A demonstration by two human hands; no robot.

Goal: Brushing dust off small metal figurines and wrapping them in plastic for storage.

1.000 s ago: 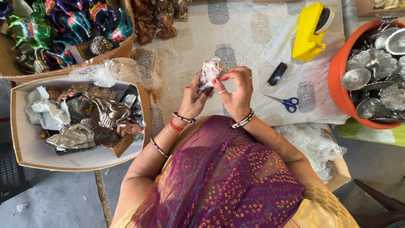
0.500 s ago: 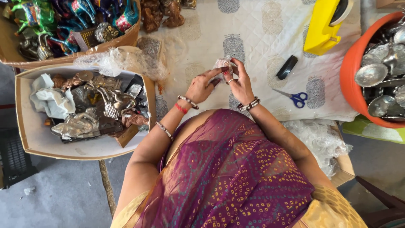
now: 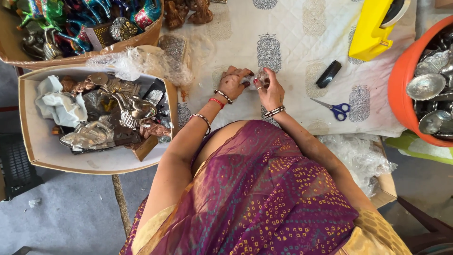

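Nearest the camera: the person's shoulders under a purple dotted sari [image 3: 255, 198], arms reaching out toward 12 o'clock.

Both hands meet on the table. Left hand [image 3: 232, 83] and right hand [image 3: 270, 92] are curled shut round a small wrapped bundle [image 3: 257, 78], clear plastic over something pale. The bundle sits between the fingertips, pressed down on the cloth, probably so the table takes the weight while the wrap gets pinched tight. The contents are too covered to tell. Bangles on both wrists, ring on the right.

At 9 o'clock of the hands, an open box [image 3: 33, 141] with silver and copper figurines [image 3: 118, 118] and white paper, close to the left arm, likely for easy reach. Loose plastic wrap [image 3: 141, 63] drapes over its far edge.

At 3 o'clock, blue scissors [image 3: 337, 109] and a black comb-like piece [image 3: 328, 74], both lying within the right hand's reach. More crumpled wrap [image 3: 354, 156] at 4 o'clock.

Farther out: a yellow tape dispenser [image 3: 373, 33] at 1 o'clock, an orange tub [image 3: 401, 89] of silver dishes at 3 o'clock, a second box of bright painted animals [image 3: 85, 23] at 10 o'clock, and brown figures [image 3: 188, 12] at 11.

Surface: white quilted cloth [image 3: 292, 28] with grey block-print motifs, slightly stained. Grey floor [image 3: 71, 217] below, with small scraps.
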